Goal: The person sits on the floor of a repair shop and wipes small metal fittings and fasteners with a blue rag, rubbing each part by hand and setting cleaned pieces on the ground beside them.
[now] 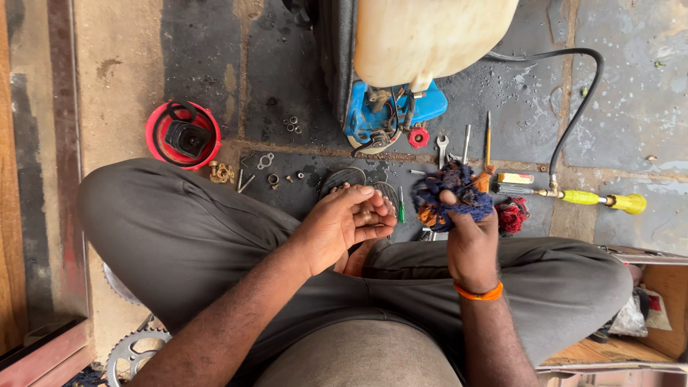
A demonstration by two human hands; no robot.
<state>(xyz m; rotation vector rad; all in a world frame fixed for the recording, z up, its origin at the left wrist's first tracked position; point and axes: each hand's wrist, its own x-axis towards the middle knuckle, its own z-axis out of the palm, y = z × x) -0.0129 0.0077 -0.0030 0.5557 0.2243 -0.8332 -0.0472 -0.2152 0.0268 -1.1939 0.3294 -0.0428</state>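
Our right hand [469, 233] is closed tight around a wad of dark blue rag with orange threads [453, 198], which bulges out above the fist. Our left hand [344, 223] is cupped with the fingers curled inward over a small brass-coloured ring [366, 214] resting against them; we cannot tell whether it is pinched or only lying there. The two hands sit near each other above our crossed legs, not touching.

Just beyond the right hand lie a second, reddish rag [512, 214], a spanner [441, 149] and a couple of screwdrivers [487, 140]. Out to its right, a black hose [573, 118] ends in a yellow-handled nozzle [605, 201].

Just beyond the left hand a dark round rubber part [342, 179] lies on the floor, with small nuts and washers [291, 125] scattered farther out. Well off to its left stands a red cap [183, 134] holding a black part. Straight ahead of both hands is the blue pump base [390, 115] under a cream tank [430, 36].
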